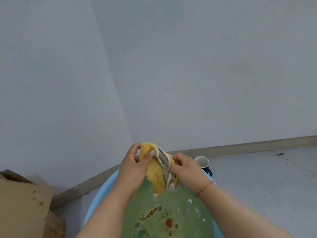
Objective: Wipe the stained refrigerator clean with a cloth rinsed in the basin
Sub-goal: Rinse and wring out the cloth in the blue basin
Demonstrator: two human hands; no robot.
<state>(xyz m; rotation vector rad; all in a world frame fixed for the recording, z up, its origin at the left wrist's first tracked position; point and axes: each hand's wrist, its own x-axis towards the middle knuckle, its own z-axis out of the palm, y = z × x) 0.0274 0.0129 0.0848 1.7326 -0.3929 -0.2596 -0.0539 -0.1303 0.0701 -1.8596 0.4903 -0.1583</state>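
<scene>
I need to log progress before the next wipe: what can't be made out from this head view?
- Refrigerator: not in the frame, so its stains can't be judged.
- Basin: near side cut off by the bottom edge, middle hidden by both arms.
- Cloth: bunched between left hand and right hand; how dirty or wet it is can't be told.
- Mug: partly behind the right hand; contents unseen.
- Cardboard box: cut off at left.

Blue basin [96, 200] cut off by bottom edge, near rim hidden behind both forearms, cardboard box [22, 203] cropped at left edge, mug [203, 163] partly behind right hand [186, 169], print on basin floor blurred, unreadable
</scene>
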